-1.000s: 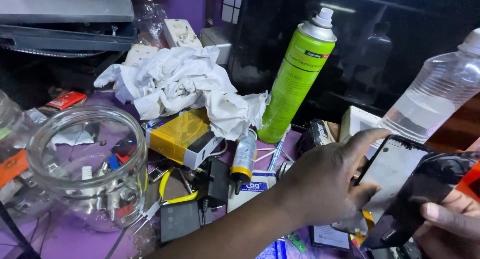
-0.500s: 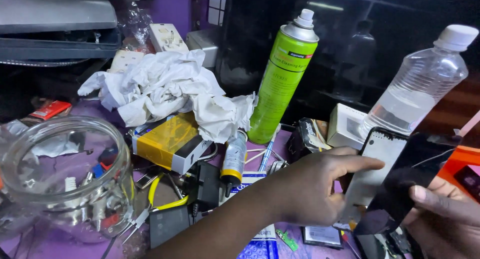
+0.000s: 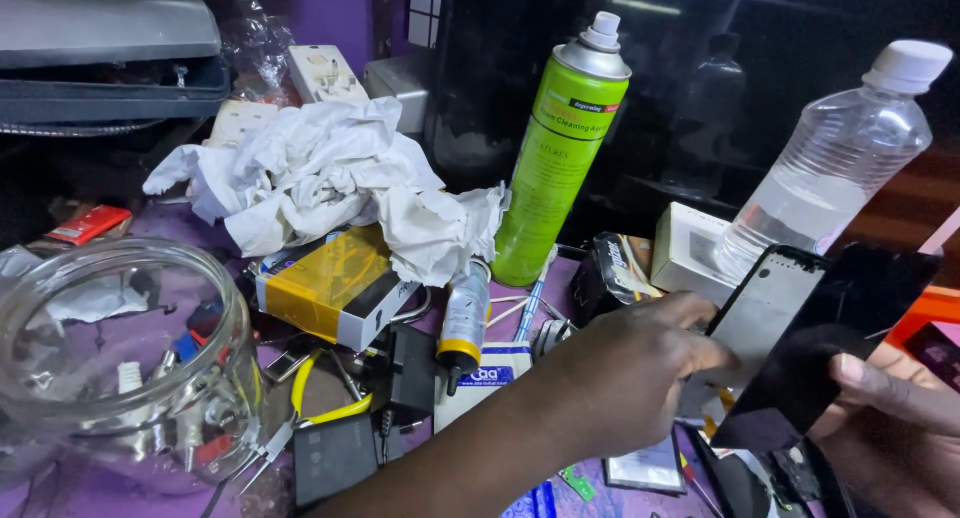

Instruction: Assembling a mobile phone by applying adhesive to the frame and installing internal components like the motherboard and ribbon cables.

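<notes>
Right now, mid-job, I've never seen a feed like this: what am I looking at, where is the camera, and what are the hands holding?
There is no machine here: a person works with two bare hands, and the one picture comes from a camera worn on their head, looking down at a cluttered purple table. The left hand reaches in from the bottom and pinches the lower edge of a pale phone panel. The right hand, at the right edge, holds a thin black screen sheet that lies over the panel. On the table lie a green spray can, a clear water bottle, crumpled white cloth, a yellow box, a small glue tube, yellow-handled cutters and a glass jar.
</notes>
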